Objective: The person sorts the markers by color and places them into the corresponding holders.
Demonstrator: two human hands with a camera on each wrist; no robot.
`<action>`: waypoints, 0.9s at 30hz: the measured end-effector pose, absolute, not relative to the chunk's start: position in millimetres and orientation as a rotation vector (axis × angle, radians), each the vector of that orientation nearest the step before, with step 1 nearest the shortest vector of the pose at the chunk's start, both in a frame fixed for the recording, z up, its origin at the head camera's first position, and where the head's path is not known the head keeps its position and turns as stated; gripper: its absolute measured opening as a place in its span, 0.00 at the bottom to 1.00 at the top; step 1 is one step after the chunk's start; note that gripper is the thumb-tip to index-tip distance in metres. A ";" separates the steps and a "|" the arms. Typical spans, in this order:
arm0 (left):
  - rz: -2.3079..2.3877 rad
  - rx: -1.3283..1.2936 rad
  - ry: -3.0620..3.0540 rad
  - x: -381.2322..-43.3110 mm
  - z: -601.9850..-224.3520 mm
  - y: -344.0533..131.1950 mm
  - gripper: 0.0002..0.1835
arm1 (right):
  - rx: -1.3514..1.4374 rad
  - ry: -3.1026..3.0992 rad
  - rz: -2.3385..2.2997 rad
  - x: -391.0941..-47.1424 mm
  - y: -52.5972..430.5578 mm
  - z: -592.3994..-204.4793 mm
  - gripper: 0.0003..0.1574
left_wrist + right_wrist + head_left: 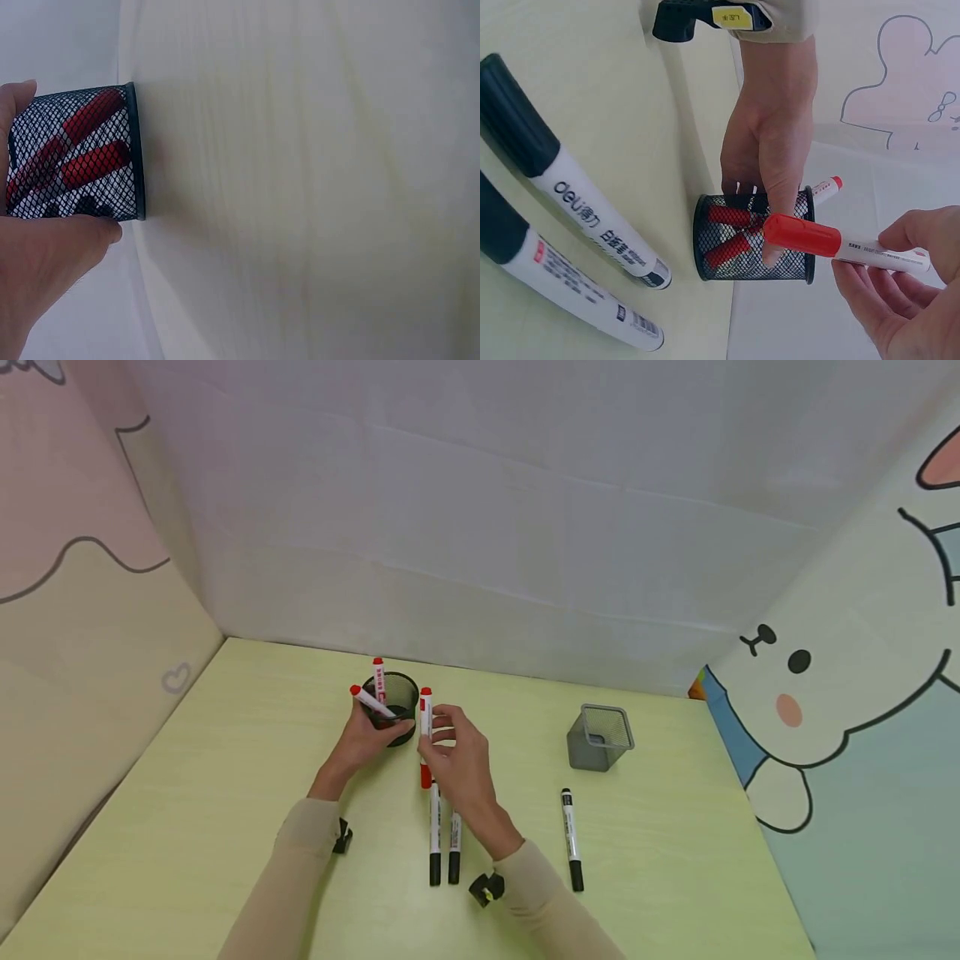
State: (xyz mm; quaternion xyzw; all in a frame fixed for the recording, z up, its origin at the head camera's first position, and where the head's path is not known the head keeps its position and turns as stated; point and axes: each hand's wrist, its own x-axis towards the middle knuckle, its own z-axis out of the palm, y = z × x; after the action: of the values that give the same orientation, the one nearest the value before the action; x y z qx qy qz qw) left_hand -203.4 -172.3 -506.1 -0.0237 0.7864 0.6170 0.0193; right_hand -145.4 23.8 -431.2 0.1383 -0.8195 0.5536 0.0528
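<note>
My left hand [365, 741] grips the round black mesh pen cup [71, 154] around its side. Two red-and-white markers stand in the cup, red caps down behind the mesh; one marker [378, 680] is nearly upright and the other [373, 702] leans left. Just right of the cup, my right hand [462, 760] pinches a third red marker [810, 238] between thumb and fingers, its red cap pointing down. In the right wrist view that cap overlaps the cup's side.
Two black-capped markers [435, 843] [592, 281] lie side by side in front of the hands. Farther right are a grey square mesh holder [600, 739] and another black-capped marker [572, 839]. A pale wall [487, 527] rises behind the table.
</note>
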 end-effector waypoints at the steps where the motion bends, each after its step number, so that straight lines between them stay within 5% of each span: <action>1: 1.913 -0.075 2.441 -203.6 -506.5 -172.4 0.54 | 0.422 -2.483 1.685 -147.0 23.6 -430.6 0.22; 27: 1.949 -0.051 2.409 -206.5 -513.2 -171.0 0.53 | 0.527 -2.193 1.684 -188.6 11.4 -421.2 0.21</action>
State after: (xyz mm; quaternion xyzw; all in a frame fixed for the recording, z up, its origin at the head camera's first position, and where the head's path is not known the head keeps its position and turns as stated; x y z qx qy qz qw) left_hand -206.5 -171.0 -513.2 -0.0164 0.7771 0.6288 0.0210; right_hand -188.6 11.4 -421.2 0.1848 -0.7687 0.5903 0.1624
